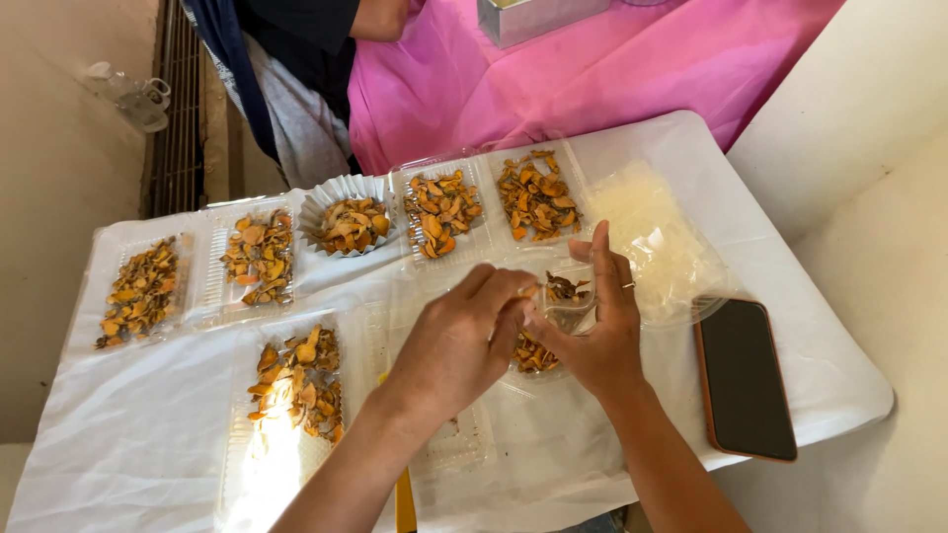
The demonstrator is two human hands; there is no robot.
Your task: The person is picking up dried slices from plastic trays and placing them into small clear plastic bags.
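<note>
Most of the portioning looks done: along the far side of the white-covered table (148,444) sit four clear trays (259,259) and one white fluted paper cup (346,225), each holding orange-brown dried slices, and a fifth filled tray (296,387) lies nearer, on the left. What appears left is the small clear container (568,301) now in hand, only partly filled, plus a shallow clear dish (533,357) beneath the hands that has a few slices in it.

The right hand (592,341) wraps around the small container from the right, fingers closed on its wall, holding it just above the dish near the table's middle. The left hand (459,341) comes in from the left with fingertips pinched narrow at the container's rim; whether a slice sits between them I cannot tell.

A stack of empty clear plastic (657,242) lies beyond to the right, and a dark phone (746,380) rests on the near right edge. A person stands at the far side by a pink cloth (612,69).
</note>
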